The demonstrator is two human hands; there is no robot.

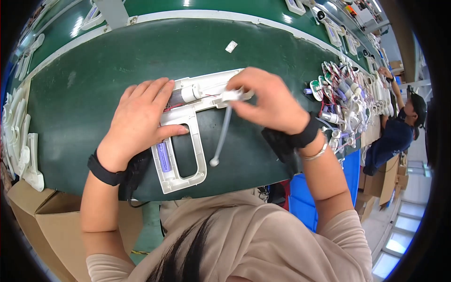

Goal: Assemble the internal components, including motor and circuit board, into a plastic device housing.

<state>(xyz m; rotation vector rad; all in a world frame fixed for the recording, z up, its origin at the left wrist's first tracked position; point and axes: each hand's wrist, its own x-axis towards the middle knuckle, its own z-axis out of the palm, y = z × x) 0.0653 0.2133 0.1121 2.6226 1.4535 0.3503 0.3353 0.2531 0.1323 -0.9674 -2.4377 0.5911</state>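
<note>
A white plastic housing half (201, 155) with a looped handle lies on the green work table. My left hand (141, 113) grips its left end, with the thumb reaching over the handle opening. Inside the housing sit a grey and white cylindrical motor (184, 94), thin red wires and a purple cylindrical battery cell (163, 157) in the handle. Over the housing's right part, my right hand (268, 101) pinches a small white fitting (231, 95), partly hidden and blurred. From it a translucent tube (222, 136) with a white end piece hangs toward the table.
At the right lies a heap of wired motor assemblies (340, 96) with green circuit boards. White plastic shells (21, 136) are stacked at the left edge. A small white piece (230, 46) lies farther back. Cardboard box (70, 225), blue bin (303, 202) and another person (397, 136) are nearby.
</note>
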